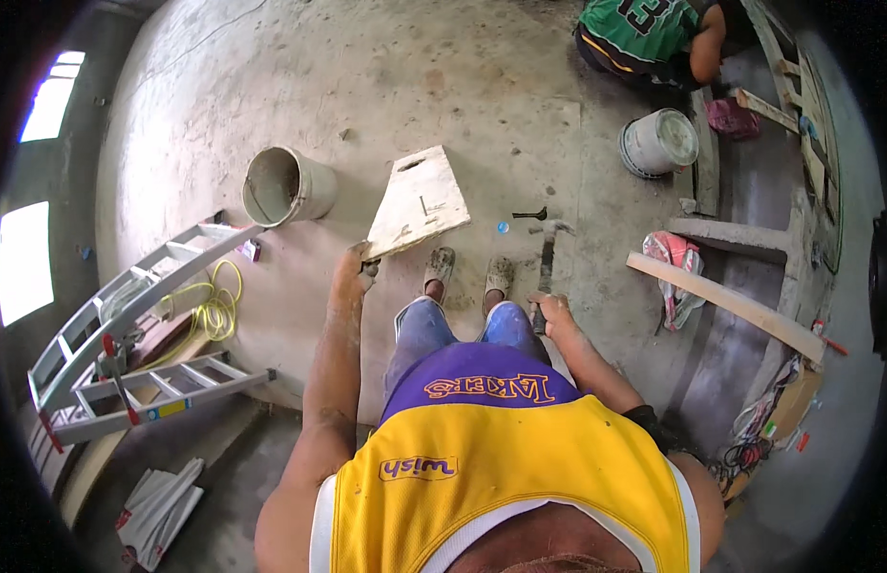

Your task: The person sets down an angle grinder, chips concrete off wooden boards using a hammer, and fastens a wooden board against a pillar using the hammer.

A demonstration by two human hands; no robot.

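My left hand (359, 265) is closed on the near left corner of a pale, four-sided board (421, 202). The board tapers, has a dark slot near its far end and carries a thin L-shaped mark or piece on its face. On the other side, my right hand (555, 313) grips the lower handle of a hammer (547, 260), whose head points away from me. Just beyond the hammer head, a small dark tool (530, 214) lies on the floor beside a blue round disc (503, 227).
A bucket (315, 189) stands left of the board, near an aluminium ladder (167, 267) and a yellow cord (214, 310). To the right are a lidded bucket (658, 143), a wooden plank (730, 304) and a plastic bag (675, 263). Another person (644, 38) crouches at far right.
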